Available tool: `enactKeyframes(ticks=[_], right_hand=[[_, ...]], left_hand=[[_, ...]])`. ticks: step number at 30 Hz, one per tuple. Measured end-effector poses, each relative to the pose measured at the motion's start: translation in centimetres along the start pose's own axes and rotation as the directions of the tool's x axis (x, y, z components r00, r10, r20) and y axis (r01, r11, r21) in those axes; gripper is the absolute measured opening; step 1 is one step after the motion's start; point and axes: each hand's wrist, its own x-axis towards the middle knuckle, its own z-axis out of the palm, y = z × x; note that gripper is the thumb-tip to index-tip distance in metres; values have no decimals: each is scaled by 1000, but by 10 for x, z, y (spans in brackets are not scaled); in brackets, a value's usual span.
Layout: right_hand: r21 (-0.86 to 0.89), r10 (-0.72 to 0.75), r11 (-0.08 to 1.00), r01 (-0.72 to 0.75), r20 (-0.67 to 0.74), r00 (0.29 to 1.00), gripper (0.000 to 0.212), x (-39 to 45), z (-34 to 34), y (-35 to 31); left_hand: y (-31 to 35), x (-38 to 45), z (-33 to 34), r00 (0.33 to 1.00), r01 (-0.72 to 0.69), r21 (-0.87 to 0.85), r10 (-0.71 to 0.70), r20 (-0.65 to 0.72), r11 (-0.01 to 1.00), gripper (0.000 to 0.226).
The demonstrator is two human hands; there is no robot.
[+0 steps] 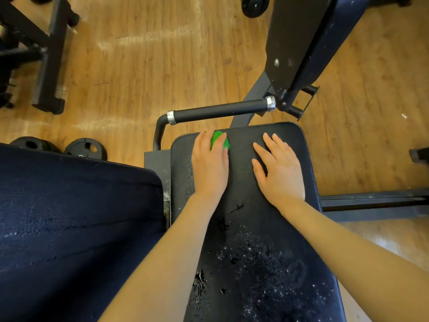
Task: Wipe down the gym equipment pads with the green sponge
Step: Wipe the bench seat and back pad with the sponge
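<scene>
A black textured bench pad (243, 205) runs from the bottom of the view up to its far edge near the middle. My left hand (210, 166) presses the green sponge (219, 141) flat against the pad's far left corner; only part of the sponge shows past my fingers. My right hand (279, 168) lies flat on the pad's far right part, fingers spread, holding nothing. White specks and cracked, flaking patches mark the near part of the pad.
A second dark pad (69, 217) fills the lower left. A black handle bar (220, 111) with silver collars crosses just beyond the bench pad. An angled back pad (299, 43) rises at the upper right. Weight plates (86, 148) and a black frame (46, 54) stand on the wooden floor at the left.
</scene>
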Motion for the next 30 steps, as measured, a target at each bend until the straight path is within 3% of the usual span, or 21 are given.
enactKeyframes(ticks=[6,15,19,23,30], right_hand=[[27,42,999,-43,33,999,42,3,-3,-2],[31,3,1000,-4,19,1000,36,1,18,-40],[11,0,1000,0,9,1000,36,-1,19,-38],[2,-2,1000,2,11,1000,39,-1,20,-40],[-30,-7,1000,7,23,1000,41,-1,21,-39]], left_hand=[[-8,1,1,998,-66,44,66,6,997,31],[-5,-84,-14,999,-52,36,51,20,998,34],[-11,-63,-15,999,-52,-16,52,-11,999,34],[-25,-6,-13,997,48,-45,-51,-61,998,33],[-37,10,-15,998,-52,38,53,-16,998,34]])
